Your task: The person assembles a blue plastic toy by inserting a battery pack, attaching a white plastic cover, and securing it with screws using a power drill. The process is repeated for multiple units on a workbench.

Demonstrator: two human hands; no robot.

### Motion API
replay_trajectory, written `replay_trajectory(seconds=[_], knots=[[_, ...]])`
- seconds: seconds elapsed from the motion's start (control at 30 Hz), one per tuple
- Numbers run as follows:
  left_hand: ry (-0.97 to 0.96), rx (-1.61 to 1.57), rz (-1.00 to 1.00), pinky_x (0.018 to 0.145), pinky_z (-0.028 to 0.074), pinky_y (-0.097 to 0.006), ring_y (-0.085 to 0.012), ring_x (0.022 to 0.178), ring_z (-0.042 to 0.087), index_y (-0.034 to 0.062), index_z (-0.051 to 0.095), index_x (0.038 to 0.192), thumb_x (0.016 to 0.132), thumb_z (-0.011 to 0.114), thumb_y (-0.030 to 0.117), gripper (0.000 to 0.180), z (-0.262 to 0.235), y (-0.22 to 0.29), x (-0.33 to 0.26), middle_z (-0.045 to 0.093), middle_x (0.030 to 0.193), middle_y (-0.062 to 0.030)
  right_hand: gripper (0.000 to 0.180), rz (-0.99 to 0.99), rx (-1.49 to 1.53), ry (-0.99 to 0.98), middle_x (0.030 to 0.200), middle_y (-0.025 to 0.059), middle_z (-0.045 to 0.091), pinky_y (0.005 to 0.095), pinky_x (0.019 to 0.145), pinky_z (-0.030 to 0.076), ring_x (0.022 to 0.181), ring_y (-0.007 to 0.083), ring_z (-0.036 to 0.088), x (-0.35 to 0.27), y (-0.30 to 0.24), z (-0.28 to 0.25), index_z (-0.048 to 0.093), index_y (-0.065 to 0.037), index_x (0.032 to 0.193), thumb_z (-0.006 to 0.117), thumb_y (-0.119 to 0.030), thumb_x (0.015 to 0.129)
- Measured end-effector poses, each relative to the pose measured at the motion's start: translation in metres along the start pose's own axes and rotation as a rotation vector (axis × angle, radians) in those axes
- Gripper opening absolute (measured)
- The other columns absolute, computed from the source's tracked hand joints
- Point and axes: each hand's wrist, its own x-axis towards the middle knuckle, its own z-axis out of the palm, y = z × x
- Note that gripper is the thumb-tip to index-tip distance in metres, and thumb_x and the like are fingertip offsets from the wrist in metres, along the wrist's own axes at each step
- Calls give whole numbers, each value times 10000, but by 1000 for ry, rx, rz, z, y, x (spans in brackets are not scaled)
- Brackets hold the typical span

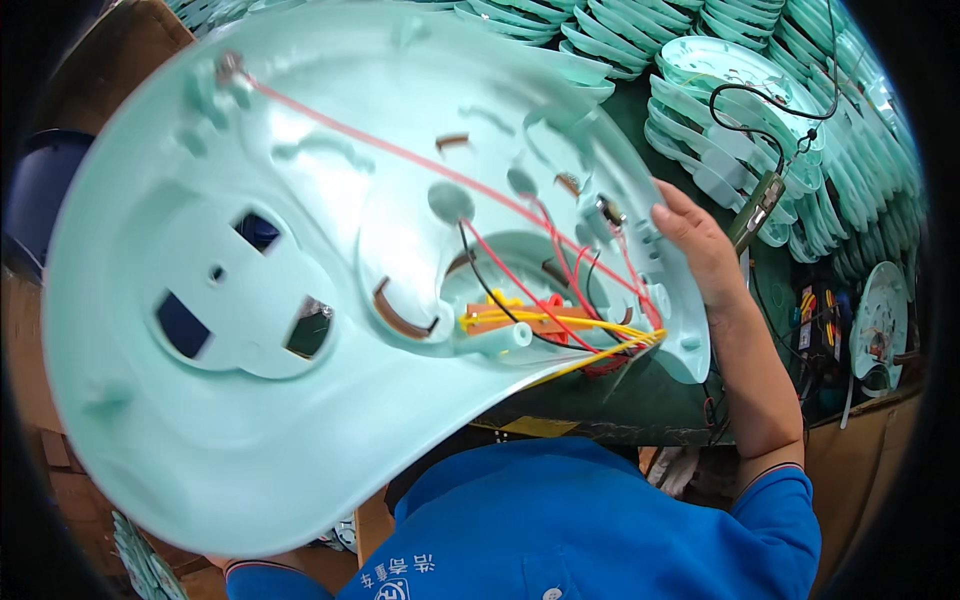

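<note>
A large mint-green plastic shell (pixel 250 430) is raised in front of me, its inner side facing up and its edges blurred. My right hand (pixel 702 238) grips the shell's right edge, thumb over the rim, the other fingers partly behind it. Red wires (pixel 400 150) stretch across the inside from a small metal part (pixel 230 68) at the upper left. Yellow wires (pixel 600 325) and black ones gather at the right, near an orange-brown strip (pixel 520 320). Only a bit of my left forearm (pixel 222 562) shows at the lower left; the shell hides that hand.
Stacks of similar mint-green shells (pixel 640 35) fill the back and right. A green power screwdriver (pixel 757 210) hangs on a black cord at the right. Below it stand a black box with red and yellow parts (pixel 820 320) and another shell (pixel 880 325). The worktable (pixel 640 405) is dark green.
</note>
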Motion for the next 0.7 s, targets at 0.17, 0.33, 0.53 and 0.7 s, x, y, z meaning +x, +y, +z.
replay_trajectory(seconds=[0.17,0.33,0.53,0.7], knots=[[100,-283,-460,960,542,-399,-312,1185,609,4,460,1459,914,629,593,820,53,-5,-38,537,1383,-225,510,59,-311,118,1215,99,660,290,894,517,1026,128,640,-2,47,-33,473,10,1455,619,-174,1002],[72,-467,-548,1010,520,-421,-288,1206,605,58,484,1465,976,576,547,698,47,-19,-41,527,1433,-169,414,177,-896,122,1167,109,665,323,836,513,967,164,649,-3,60,-45,553,22,1368,613,-76,970],[-131,-670,-520,1040,509,-450,-282,1249,580,77,454,1485,1006,519,522,657,43,-31,-48,514,1441,-168,444,-450,-1441,152,1128,182,612,423,845,519,1004,393,622,0,80,-68,557,-2,1323,645,-30,889],[-393,-792,-440,1066,500,-473,-277,1285,559,94,428,1502,1031,471,502,625,42,-38,-50,503,1449,-167,434,-349,-1707,275,1175,176,625,431,901,517,1069,353,625,-3,61,-41,585,-46,1296,699,-82,879]])
